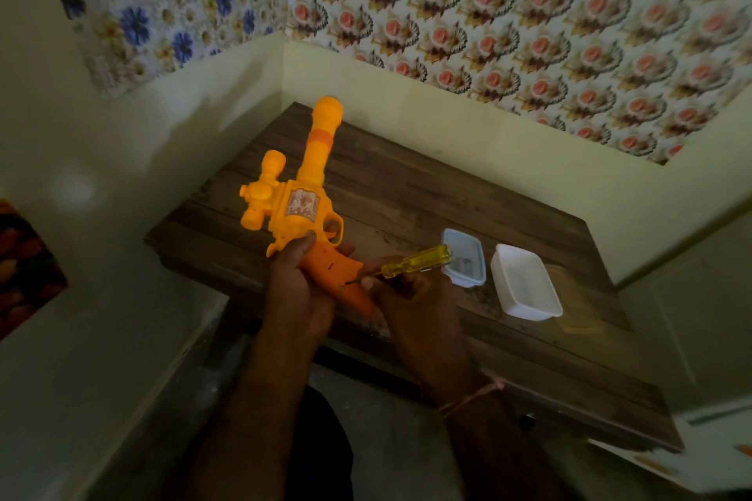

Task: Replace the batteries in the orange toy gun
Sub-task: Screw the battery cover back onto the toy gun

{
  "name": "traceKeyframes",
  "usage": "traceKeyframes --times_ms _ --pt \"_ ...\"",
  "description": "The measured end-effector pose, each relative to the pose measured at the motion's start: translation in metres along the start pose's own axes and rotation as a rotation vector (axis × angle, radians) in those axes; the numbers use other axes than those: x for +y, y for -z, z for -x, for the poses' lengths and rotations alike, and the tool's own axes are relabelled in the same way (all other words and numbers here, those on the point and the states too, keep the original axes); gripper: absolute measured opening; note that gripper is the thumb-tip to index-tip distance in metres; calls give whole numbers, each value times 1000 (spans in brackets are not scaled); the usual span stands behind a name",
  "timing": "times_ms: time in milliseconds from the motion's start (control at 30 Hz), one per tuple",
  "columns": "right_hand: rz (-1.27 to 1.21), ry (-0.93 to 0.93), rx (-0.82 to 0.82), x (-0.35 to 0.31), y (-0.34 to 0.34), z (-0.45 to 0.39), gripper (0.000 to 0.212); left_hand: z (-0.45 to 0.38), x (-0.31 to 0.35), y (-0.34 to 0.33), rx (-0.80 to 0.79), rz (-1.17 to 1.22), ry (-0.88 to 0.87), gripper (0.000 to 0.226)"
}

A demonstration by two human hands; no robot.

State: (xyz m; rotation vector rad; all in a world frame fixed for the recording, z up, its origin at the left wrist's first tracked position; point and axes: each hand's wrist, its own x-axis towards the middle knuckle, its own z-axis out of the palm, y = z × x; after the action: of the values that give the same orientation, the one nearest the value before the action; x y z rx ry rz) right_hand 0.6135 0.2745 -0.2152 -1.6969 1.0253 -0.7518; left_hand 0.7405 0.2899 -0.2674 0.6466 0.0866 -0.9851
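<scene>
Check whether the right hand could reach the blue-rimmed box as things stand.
Probably yes: the blue-rimmed box sits just beyond the right hand with nothing between, but that hand holds the screwdriver, so it isn't free.

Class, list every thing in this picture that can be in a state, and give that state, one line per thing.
Toy gun: held up over the table, barrel pointing away, grip cover still on.
Left hand: grips the gun's handle.
Right hand: holds the screwdriver.
Screwdriver: tip set against the gun's grip.
Blue-rimmed box: open, contents unclear.
White box: open, looks empty.
Table: bears both boxes.
</scene>
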Motion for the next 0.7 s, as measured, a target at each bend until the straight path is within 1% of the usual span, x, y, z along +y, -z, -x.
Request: traceKeyframes --times_ms 67,167,200,400,500,600,700 --pt "15 5 1 0 0 0 16 0 0 0 12 -6 0 58" --pt "64 18 -7 0 -1 -1 13 3 4 -3 15 -22 11 73" --pt "71 20 -13 0 -1 -1 13 4 5 -3 21 -29 12 75" --pt "139 43 -40 0 -2 -3 14 0 2 1 -10 -15 2 52" --pt "210 78 -44 2 -2 -5 8 5 4 -1 -47 -35 22 38" --pt "285 88 -64 -1 0 -7 6 6 2 -3 -5 -51 24 41" --pt "363 112 -62 -6 4 -13 23 9 3 -8 30 -64 30 41"
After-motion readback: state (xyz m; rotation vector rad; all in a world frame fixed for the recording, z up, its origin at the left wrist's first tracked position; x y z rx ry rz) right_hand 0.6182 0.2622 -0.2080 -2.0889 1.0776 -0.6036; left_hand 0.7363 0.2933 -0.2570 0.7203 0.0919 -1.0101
